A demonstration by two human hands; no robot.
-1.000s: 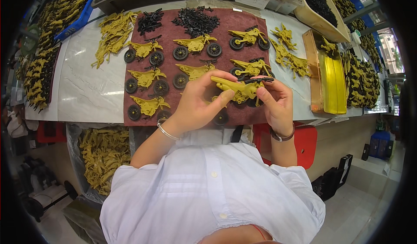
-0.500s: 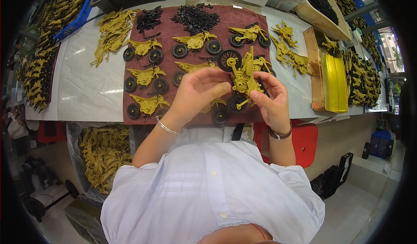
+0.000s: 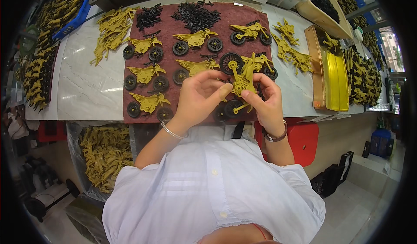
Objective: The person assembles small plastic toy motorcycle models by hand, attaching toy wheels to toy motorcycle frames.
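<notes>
Between my two hands, above the front right of a maroon cloth [image 3: 173, 102], a yellow toy motorcycle [image 3: 243, 79] with black wheels is held upright on end. My left hand [image 3: 200, 97] pinches it from the left, thumb and fingers closed near its middle. My right hand [image 3: 266, 101] grips its right side, the thumb on the yellow body and the fingers behind. Whether either hand also has a small part in it is hidden. Rows of similar toy motorcycles [image 3: 145, 75] lie on the cloth around and partly under my hands.
Black small parts [image 3: 197, 16] are heaped at the cloth's far edge. Yellow body pieces [image 3: 110, 31] lie to the left, and more yellow pieces [image 3: 295, 55] to the right beside a shiny yellow-lined box [image 3: 334, 85]. A bag of yellow parts [image 3: 106, 155] stands below the table; a red stool [image 3: 304, 144] is at right.
The held toy motorcycle has shifted slightly and turned a little, its upper end leaning more to the right. My right hand has moved slightly left and down; both hands still grip it.
</notes>
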